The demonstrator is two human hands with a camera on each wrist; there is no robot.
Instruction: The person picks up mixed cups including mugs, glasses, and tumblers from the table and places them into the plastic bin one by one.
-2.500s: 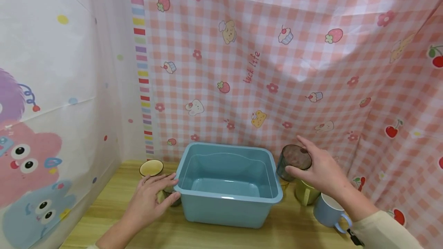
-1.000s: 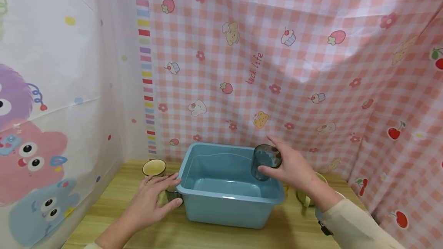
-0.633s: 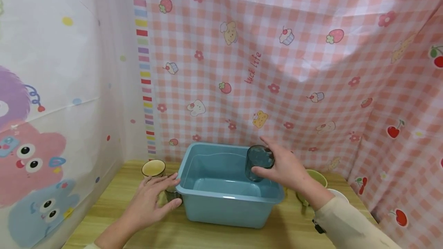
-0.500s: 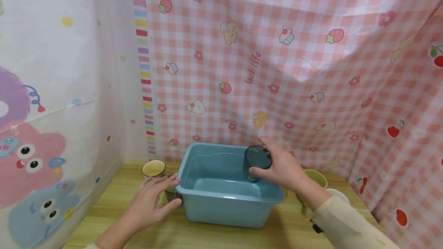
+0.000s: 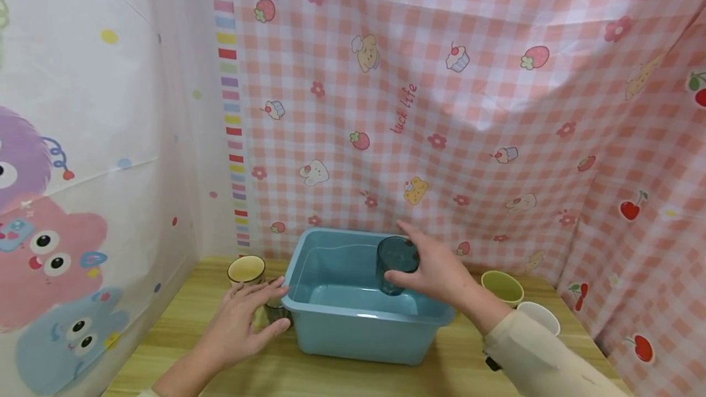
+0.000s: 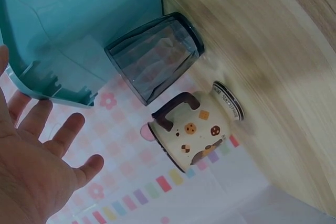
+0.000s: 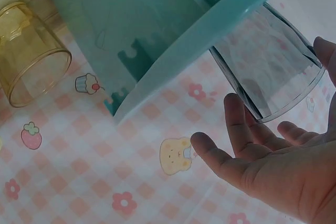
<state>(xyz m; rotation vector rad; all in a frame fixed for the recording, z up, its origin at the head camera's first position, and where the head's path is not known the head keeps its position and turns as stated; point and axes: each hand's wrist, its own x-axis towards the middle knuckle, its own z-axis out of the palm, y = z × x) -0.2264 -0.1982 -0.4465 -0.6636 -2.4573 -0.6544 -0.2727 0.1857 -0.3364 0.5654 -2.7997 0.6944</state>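
Note:
My right hand (image 5: 441,274) grips a dark, see-through drinking glass (image 5: 394,262) between thumb and fingers, upright over the inside of a blue plastic basin (image 5: 364,337). In the right wrist view the basin's rim hides the lower part of that glass (image 7: 268,61). My left hand (image 5: 234,323) has its fingers spread, with the fingertips at the basin's left rim. Close by, a second dark glass (image 6: 155,59) stands against the basin's left side. Beside it is a cream mug (image 6: 191,129) with a brown handle and cookie prints.
Right of the basin stand a green mug (image 5: 502,287) and a white-lined mug (image 5: 539,317), partly hidden by my right forearm. A yellow see-through glass (image 7: 34,56) is near the basin in the right wrist view. Checked cloth (image 5: 342,109) hangs behind the wooden table (image 5: 265,372).
My right hand has carried the dark glass leftward, from the basin's right side to over its inside, and slightly lower lately. My left hand stays at the rim.

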